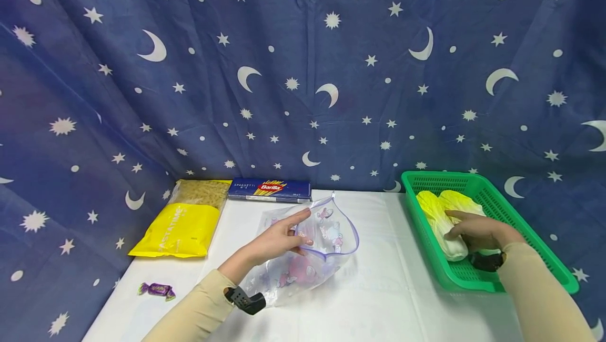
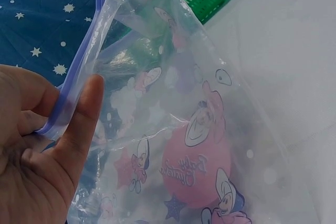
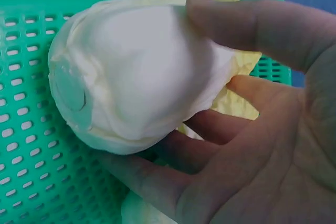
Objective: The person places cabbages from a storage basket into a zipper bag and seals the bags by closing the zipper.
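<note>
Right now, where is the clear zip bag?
At the head view's lower centre, the bag sits on the white table, its edge held by the left hand.

A white-topped bench [image 1: 379, 300] fills the lower part of the head view, its left edge slanting down towards the lower left corner, with faint creases in the surface right of centre. At left of the frame lies a yellow pasta bag [image 1: 182, 229] with a clear upper part; just beside its top right corner, the dark blue spaghetti box [image 1: 270, 189] lies flat along the back. Below, in the lower left, is a small purple wrapped candy [image 1: 157, 290]. Near lower centre rests a clear printed zip bag [image 1: 303, 273], mouth open. A green basket [image 1: 466, 283] sits at right.
</note>
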Demonstrator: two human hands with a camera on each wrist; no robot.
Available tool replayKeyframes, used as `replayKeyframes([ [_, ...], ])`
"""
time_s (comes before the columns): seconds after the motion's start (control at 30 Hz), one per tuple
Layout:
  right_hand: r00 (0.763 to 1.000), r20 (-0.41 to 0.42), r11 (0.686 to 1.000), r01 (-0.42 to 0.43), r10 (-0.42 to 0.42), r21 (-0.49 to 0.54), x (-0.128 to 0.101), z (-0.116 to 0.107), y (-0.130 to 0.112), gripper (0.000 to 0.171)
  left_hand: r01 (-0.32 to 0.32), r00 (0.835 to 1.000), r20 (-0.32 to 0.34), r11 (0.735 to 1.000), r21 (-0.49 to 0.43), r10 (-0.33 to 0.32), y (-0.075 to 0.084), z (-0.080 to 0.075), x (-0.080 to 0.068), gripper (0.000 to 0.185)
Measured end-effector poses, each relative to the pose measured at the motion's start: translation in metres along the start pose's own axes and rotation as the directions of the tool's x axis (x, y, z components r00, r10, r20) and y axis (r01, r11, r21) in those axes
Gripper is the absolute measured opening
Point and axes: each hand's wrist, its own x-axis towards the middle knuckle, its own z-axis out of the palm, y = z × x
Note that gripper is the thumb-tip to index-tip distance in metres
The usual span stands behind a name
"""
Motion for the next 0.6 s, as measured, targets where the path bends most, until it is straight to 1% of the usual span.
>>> replayKeyframes([
  [0.2, 1.000, 0.011, 1.000, 0.011, -0.011, 0.022, 0.000, -0.001, 0.005, 0.106, 0.008, 1.000, 0.002, 1.000, 0.004, -0.009, -0.001, 0.000, 0.000, 0.071],
  [0.4, 1.000, -0.003, 1.000, 0.014, -0.014, 0.008, 0.002, -0.003, 0.009, 0.109, 0.008, 1.000, 0.011, 1.000, 0.000, -0.008, -0.001, 0.000, 0.000, 0.072],
  [0.6, 1.000, 0.009, 1.000, 0.026, -0.026, 0.009, 0.004, -0.003, 0.014, 0.108, 0.015, 1.000, 0.008, 1.000, 0.006, -0.015, 0.000, 0.001, 0.000, 0.072],
])
